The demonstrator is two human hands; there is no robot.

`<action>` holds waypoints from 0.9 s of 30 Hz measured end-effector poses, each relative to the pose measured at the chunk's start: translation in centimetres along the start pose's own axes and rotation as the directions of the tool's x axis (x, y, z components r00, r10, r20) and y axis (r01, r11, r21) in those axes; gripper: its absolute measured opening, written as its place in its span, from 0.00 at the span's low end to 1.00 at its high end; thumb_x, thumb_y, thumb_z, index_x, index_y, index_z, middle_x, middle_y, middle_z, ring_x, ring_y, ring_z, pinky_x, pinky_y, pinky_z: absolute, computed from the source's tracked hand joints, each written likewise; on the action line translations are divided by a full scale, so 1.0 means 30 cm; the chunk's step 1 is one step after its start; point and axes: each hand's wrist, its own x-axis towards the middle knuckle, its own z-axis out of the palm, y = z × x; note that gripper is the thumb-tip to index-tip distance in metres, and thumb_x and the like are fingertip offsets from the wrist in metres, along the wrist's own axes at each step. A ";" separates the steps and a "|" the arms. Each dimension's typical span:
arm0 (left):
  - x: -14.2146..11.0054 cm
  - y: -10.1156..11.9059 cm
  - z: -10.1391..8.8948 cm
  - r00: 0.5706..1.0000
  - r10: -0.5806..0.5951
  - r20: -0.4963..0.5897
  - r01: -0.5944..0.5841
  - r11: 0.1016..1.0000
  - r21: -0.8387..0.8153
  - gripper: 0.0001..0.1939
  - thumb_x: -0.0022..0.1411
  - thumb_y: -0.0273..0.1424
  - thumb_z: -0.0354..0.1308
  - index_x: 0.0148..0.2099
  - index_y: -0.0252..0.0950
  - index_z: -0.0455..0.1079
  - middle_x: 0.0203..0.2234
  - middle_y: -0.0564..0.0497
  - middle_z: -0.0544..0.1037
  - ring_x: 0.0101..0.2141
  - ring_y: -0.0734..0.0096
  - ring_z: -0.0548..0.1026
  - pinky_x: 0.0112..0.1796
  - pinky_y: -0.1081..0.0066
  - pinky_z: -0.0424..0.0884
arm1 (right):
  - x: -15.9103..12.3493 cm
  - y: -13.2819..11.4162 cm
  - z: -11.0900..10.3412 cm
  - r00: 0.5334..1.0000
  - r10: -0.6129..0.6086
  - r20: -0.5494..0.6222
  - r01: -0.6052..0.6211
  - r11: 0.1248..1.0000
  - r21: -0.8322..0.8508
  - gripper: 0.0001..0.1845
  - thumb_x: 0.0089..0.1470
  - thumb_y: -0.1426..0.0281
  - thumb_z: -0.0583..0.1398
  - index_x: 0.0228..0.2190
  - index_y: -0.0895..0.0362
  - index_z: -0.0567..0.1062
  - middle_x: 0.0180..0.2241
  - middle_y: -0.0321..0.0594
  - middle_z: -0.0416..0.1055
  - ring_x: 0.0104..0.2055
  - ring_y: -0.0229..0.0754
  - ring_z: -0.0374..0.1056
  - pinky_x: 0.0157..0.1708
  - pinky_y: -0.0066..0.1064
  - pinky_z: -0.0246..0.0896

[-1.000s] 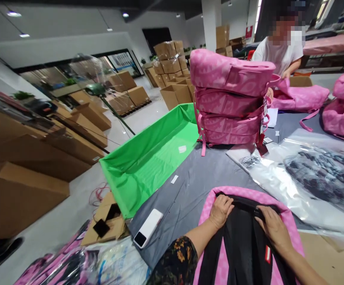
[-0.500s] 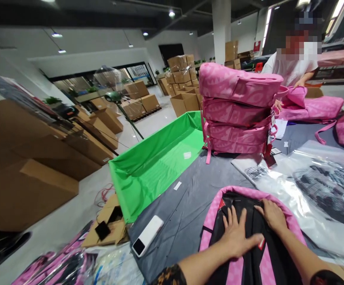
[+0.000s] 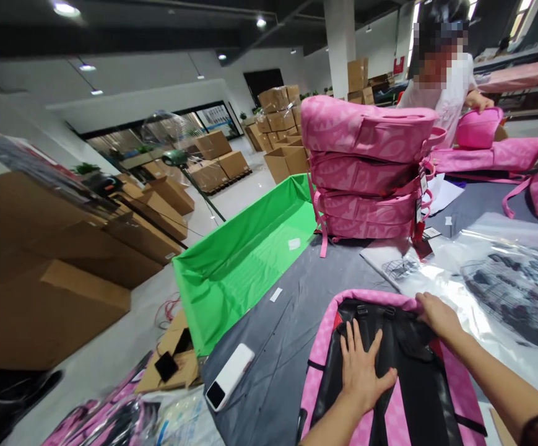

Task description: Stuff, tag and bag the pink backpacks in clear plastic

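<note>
A pink backpack lies on the grey-covered table with its black back panel and straps facing up. My left hand rests flat on the black panel, fingers spread. At the top right corner of the bag, my right hand has its fingers bent over the pink edge, gripping it. Its fingertips are partly hidden. Beyond the bag stands a stack of pink backpacks with hang tags on the right side. Clear plastic bags lie to the right of my right hand.
A white phone-like device lies at the table's left. Behind it is a green fabric-lined bin. Wrapped pink bags are low on the left, near cardboard boxes. Across the table, a person in white handles a pink bag.
My right hand has moved from the black panel to the bag's top right edge. The bag has shifted slightly left. The person opposite has raised a pink bag part.
</note>
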 end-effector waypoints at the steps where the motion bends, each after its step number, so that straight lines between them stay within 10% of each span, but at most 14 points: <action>1: -0.005 -0.004 0.005 1.000 -0.005 0.002 0.005 1.000 0.015 0.45 0.57 0.55 0.64 0.73 0.56 0.54 0.75 0.38 0.42 0.71 0.25 0.43 0.61 0.24 0.52 | 0.034 0.006 0.022 0.999 0.007 0.041 -0.007 1.000 0.009 0.18 0.40 0.79 0.66 0.36 0.52 0.75 0.34 0.38 0.75 0.36 0.46 0.73 0.30 0.31 0.61; 9: 0.017 0.011 0.040 0.998 -0.002 -0.068 0.011 0.991 0.130 0.42 0.59 0.53 0.64 0.72 0.57 0.56 0.74 0.37 0.44 0.70 0.27 0.48 0.60 0.25 0.55 | 0.035 -0.081 0.000 0.994 0.086 0.071 -0.085 0.996 -0.023 0.12 0.50 0.77 0.62 0.39 0.57 0.74 0.38 0.51 0.76 0.41 0.55 0.73 0.36 0.40 0.64; 13: 0.034 0.028 0.038 0.998 -0.035 -0.060 0.043 0.990 0.135 0.34 0.65 0.48 0.60 0.71 0.52 0.60 0.73 0.38 0.49 0.70 0.32 0.50 0.61 0.30 0.56 | -0.230 -0.384 -0.093 0.999 0.017 -0.029 -0.020 0.996 -0.090 0.18 0.59 0.78 0.52 0.47 0.66 0.75 0.49 0.68 0.73 0.54 0.67 0.68 0.52 0.60 0.59; 18: 0.053 0.056 0.022 0.994 -0.056 -0.091 0.064 0.995 0.077 0.28 0.71 0.41 0.54 0.70 0.49 0.61 0.72 0.39 0.54 0.71 0.39 0.52 0.63 0.34 0.57 | -0.667 -0.741 -0.100 0.918 -0.376 -0.124 0.373 0.927 -0.046 0.26 0.62 0.71 0.52 0.60 0.60 0.70 0.63 0.52 0.68 0.67 0.57 0.57 0.68 0.57 0.42; 23: 0.015 0.078 -0.111 0.997 -0.051 0.058 0.052 0.999 -0.011 0.30 0.73 0.39 0.50 0.74 0.44 0.53 0.72 0.36 0.54 0.71 0.40 0.50 0.63 0.35 0.56 | -0.691 -0.649 0.048 0.968 -0.170 -0.187 0.169 0.985 -0.019 0.24 0.63 0.73 0.50 0.58 0.59 0.72 0.59 0.52 0.72 0.63 0.51 0.64 0.64 0.52 0.53; 25: -0.073 0.086 -0.178 0.985 0.140 0.104 -0.137 0.990 -0.038 0.27 0.73 0.40 0.50 0.71 0.41 0.59 0.70 0.36 0.58 0.70 0.43 0.54 0.64 0.35 0.54 | -0.659 -0.601 0.109 0.973 -0.130 -0.189 0.135 0.991 0.015 0.25 0.62 0.72 0.51 0.58 0.58 0.72 0.61 0.52 0.70 0.64 0.53 0.63 0.63 0.53 0.56; 27: -0.196 0.090 -0.214 0.869 0.469 0.156 -0.463 0.883 -0.072 0.22 0.72 0.43 0.51 0.61 0.39 0.71 0.63 0.40 0.70 0.65 0.48 0.63 0.64 0.41 0.56 | -0.649 -0.587 0.149 0.972 -0.117 -0.203 0.131 0.990 0.056 0.26 0.62 0.73 0.51 0.59 0.56 0.72 0.61 0.49 0.70 0.64 0.51 0.63 0.63 0.51 0.57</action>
